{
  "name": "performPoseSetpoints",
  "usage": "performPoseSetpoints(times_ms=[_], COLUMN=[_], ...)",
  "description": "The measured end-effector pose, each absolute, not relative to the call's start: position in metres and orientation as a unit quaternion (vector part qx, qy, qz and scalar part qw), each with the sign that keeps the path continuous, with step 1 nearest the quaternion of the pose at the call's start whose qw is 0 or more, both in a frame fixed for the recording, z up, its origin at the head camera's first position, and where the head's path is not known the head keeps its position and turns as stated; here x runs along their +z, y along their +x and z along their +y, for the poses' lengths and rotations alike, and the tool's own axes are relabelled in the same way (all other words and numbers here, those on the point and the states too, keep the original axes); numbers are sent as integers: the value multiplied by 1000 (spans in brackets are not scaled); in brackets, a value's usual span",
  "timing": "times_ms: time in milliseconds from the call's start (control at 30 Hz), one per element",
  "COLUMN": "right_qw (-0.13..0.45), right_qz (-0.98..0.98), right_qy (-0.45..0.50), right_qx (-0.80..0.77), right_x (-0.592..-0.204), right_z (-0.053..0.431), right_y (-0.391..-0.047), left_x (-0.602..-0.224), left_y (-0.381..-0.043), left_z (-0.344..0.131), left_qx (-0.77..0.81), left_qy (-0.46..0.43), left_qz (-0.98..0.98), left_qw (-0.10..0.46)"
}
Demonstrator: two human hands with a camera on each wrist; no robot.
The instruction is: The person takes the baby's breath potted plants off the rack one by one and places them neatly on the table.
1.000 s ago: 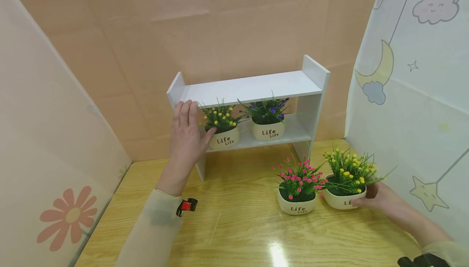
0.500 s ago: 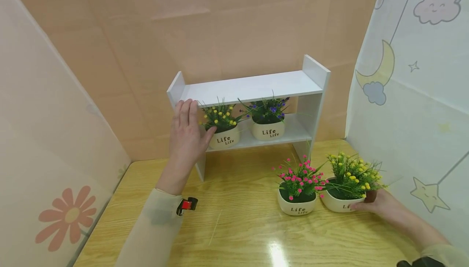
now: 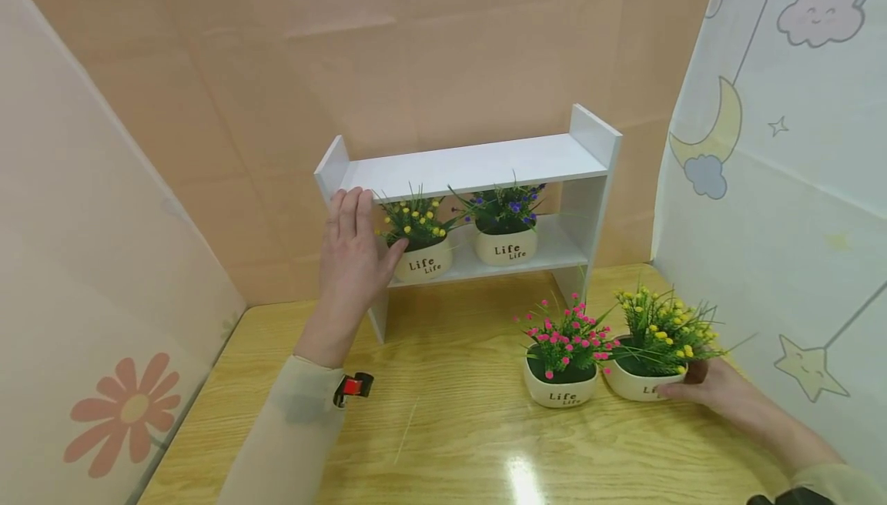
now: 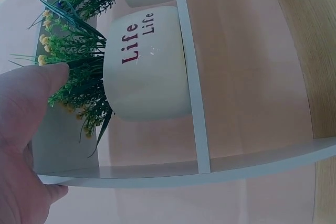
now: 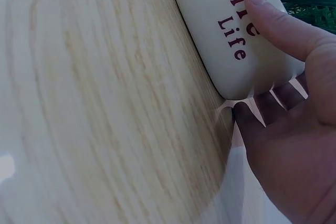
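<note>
My right hand [image 3: 717,393] grips a cream flowerpot [image 3: 640,386] of yellow flowers on the table; in the right wrist view, its thumb [image 5: 283,30] presses the lettered front and the other fingers are at the end and behind. Close by on the left stands a pot with pink flowers [image 3: 563,389]. My left hand [image 3: 349,255] rests against the left side of a white shelf [image 3: 471,166], fingers straight and thumb spread. Beside that thumb, on the lower board, sits another yellow-flowered pot [image 3: 423,262], with a blue-purple-flowered pot [image 3: 506,249] to its right.
The wooden table [image 3: 457,420] extends in front of the shelf. A tan cloth [image 3: 450,43] hangs behind it. White printed panels border the left [image 3: 90,259] and right [image 3: 783,205] sides, the right one close to my right hand.
My right hand and its yellow-flowered pot have shifted slightly toward me, and the flowers have leaned a little. The left hand and the other pots stay in place.
</note>
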State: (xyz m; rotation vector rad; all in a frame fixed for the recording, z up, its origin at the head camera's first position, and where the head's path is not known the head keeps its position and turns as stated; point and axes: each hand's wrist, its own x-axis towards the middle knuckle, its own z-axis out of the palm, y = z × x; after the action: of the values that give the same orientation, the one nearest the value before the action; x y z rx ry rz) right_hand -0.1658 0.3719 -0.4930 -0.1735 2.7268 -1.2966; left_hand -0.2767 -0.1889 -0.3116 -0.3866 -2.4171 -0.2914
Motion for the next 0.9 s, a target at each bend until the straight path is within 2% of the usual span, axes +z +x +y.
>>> performPoseSetpoints(times_ms=[333, 600, 900], right_qw=[38, 28, -60], right_qz=[917, 914, 880], right_qy=[-69, -43, -163], right_qx=[-390, -402, -442], right_x=[-489, -469, -449], right_z=[375, 385, 389], right_y=[-166, -168, -172], left_x=[-312, -312, -312], left_y=[-277, -277, -277], left_z=[-190, -191, -190], left_qx=[-107, -107, -114], left_qy=[-158, -155, -153], left_qz=[-919, -922, -922], left_qw=[344, 339, 337])
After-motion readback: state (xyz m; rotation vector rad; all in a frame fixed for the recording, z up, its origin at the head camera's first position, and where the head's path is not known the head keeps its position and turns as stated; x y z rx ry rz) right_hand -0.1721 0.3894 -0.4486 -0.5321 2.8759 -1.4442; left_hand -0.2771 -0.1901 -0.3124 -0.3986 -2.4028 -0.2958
